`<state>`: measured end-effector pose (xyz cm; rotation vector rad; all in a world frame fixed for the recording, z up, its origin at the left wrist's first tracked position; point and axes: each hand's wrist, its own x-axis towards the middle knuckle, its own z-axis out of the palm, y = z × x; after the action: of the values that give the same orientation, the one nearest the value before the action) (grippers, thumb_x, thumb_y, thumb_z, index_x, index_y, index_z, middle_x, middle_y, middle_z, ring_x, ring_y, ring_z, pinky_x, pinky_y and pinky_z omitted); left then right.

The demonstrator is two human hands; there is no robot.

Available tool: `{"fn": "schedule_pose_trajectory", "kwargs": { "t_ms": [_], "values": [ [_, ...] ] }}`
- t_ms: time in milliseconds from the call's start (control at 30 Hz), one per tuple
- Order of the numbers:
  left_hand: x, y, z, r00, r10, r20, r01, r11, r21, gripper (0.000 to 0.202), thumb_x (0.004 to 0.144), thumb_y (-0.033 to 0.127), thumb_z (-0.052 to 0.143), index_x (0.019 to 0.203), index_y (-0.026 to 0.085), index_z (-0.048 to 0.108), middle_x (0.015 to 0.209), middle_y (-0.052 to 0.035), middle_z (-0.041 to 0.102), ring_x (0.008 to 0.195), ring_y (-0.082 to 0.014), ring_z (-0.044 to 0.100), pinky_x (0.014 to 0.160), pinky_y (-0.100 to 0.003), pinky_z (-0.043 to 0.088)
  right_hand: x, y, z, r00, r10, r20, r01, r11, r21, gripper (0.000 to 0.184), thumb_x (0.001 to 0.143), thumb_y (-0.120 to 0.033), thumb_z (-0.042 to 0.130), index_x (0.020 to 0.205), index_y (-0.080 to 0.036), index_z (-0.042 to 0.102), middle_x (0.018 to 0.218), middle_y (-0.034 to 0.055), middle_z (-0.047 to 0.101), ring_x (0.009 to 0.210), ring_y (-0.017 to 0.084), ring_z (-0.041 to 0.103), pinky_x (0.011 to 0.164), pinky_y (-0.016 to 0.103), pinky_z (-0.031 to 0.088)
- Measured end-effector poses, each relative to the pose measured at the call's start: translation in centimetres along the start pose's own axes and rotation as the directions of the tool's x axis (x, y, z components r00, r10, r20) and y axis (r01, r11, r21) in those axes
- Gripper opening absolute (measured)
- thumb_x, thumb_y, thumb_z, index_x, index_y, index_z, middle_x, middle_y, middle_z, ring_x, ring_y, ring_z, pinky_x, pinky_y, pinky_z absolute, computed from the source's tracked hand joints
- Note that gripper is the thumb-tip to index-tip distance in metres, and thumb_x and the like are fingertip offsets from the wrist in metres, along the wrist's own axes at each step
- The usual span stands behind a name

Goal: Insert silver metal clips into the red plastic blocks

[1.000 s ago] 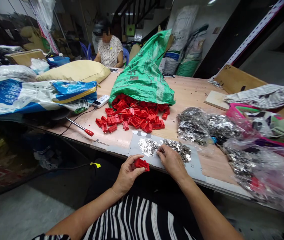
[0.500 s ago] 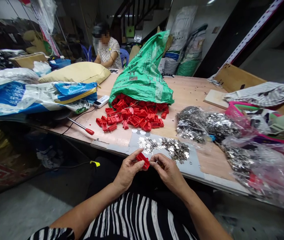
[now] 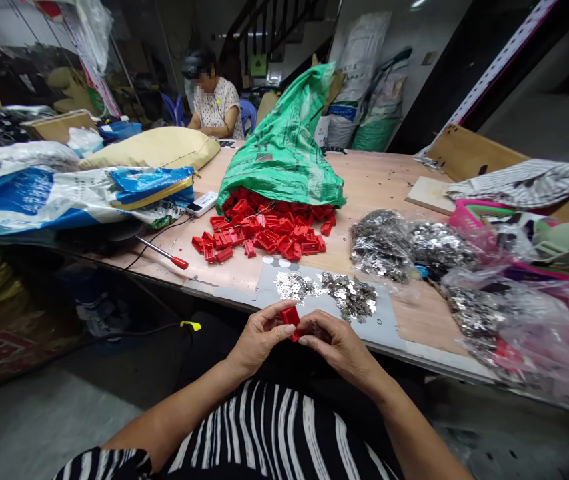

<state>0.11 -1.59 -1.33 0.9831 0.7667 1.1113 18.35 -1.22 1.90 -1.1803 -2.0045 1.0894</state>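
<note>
Head view: at 6 o'clock, the left hand (image 3: 260, 339) and right hand (image 3: 340, 348) pinch a boxy red plastic part (image 3: 290, 316) between their fingertips, just below glinting small metal clips (image 3: 349, 297) heaped on a grey sheet (image 3: 384, 327) on the wooden bench (image 3: 364, 180).

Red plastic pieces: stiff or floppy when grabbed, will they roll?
Probably stiff and light: the heaped red plastic pieces keep square edges, and the one between the left hand and right hand shows no bend. Boxy sides suggest sliding, not rolling.

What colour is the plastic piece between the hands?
The plastic piece is bright red, shown best in the head view.
</note>
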Motion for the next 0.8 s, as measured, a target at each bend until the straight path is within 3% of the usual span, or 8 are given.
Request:
{"fn": "schedule_pose_trajectory", "kwargs": {
  "t_ms": [133, 233, 300, 433, 533, 800],
  "values": [
    [0.1, -0.1, -0.2, 1.000, 0.022, -0.011, -0.022, 0.999, 0.036, 0.049, 0.073, 0.025, 0.073, 0.120, 0.020, 0.061, 0.095, -0.0042, 0.068, 0.086, -0.0158, 0.063, 0.082, -0.029, 0.050, -0.2, 0.3, -0.1, 0.993, 0.095, -0.068, -0.093, 0.995, 0.026, 0.019, 0.085, -0.034, 0.059, 0.102, -0.024, 0.058, 0.078, -0.0005, 0.059, 0.066, 0.015, 0.052, 0.062, 0.028, 0.043],
    [0.6, -0.4, -1.1, 0.993, 0.115, -0.006, -0.111, 0.973, 0.201, 0.051, 0.074, 0.023, 0.072, 0.123, 0.021, 0.058, 0.101, -0.0055, 0.065, 0.089, -0.0163, 0.063, 0.085, -0.030, 0.050, -0.1, 1.1, -0.2, 0.995, 0.051, -0.087, -0.056, 0.997, -0.055, 0.028, 0.093, -0.035, 0.045, 0.117, -0.026, 0.055, 0.097, 0.0046, 0.060, 0.084, 0.018, 0.056, 0.078, 0.033, 0.045],
    [1.2, -0.5, -1.8, 0.976, 0.219, 0.013, -0.207, 0.900, 0.383, 0.046, 0.076, 0.022, 0.070, 0.121, 0.021, 0.060, 0.109, -0.0068, 0.063, 0.097, -0.0180, 0.061, 0.089, -0.032, 0.049, 0.1, 1.7, -0.1, 0.995, 0.002, -0.095, -0.014, 0.992, -0.124, 0.029, 0.095, -0.033, 0.040, 0.117, -0.027, 0.059, 0.100, 0.0063, 0.059, 0.092, 0.020, 0.056, 0.084, 0.035, 0.044],
    [2.2, -0.6, -2.9, 0.925, 0.365, 0.106, -0.342, 0.680, 0.648, 0.039, 0.076, 0.017, 0.068, 0.114, 0.021, 0.061, 0.110, -0.0060, 0.064, 0.103, -0.0189, 0.059, 0.094, -0.035, 0.047, 0.7, 2.5, 0.5, 0.994, -0.011, -0.106, -0.011, 0.979, -0.204, 0.027, 0.093, -0.028, 0.045, 0.111, -0.027, 0.064, 0.087, 0.0054, 0.060, 0.082, 0.020, 0.058, 0.076, 0.034, 0.046],
    [2.9, -0.6, -3.2, 0.917, 0.372, 0.145, -0.359, 0.609, 0.707, 0.039, 0.075, 0.014, 0.068, 0.112, 0.020, 0.060, 0.110, -0.0059, 0.065, 0.102, -0.0185, 0.061, 0.093, -0.034, 0.048, 1.2, 2.5, 0.8, 0.994, 0.012, -0.112, -0.037, 0.974, -0.225, 0.023, 0.090, -0.025, 0.049, 0.108, -0.026, 0.063, 0.091, 0.0046, 0.065, 0.082, 0.020, 0.061, 0.076, 0.034, 0.046],
    [3.7, -0.6, -3.3, 0.940, 0.280, 0.193, -0.326, 0.583, 0.744, 0.036, 0.074, 0.012, 0.068, 0.109, 0.018, 0.061, 0.103, -0.0051, 0.068, 0.095, -0.0179, 0.064, 0.087, -0.031, 0.050, 2.1, 2.5, 0.9, 0.997, 0.025, -0.077, -0.045, 0.961, -0.273, 0.016, 0.086, -0.021, 0.052, 0.094, -0.023, 0.066, 0.091, 0.0047, 0.067, 0.083, 0.019, 0.062, 0.077, 0.033, 0.046]
  ]
}}
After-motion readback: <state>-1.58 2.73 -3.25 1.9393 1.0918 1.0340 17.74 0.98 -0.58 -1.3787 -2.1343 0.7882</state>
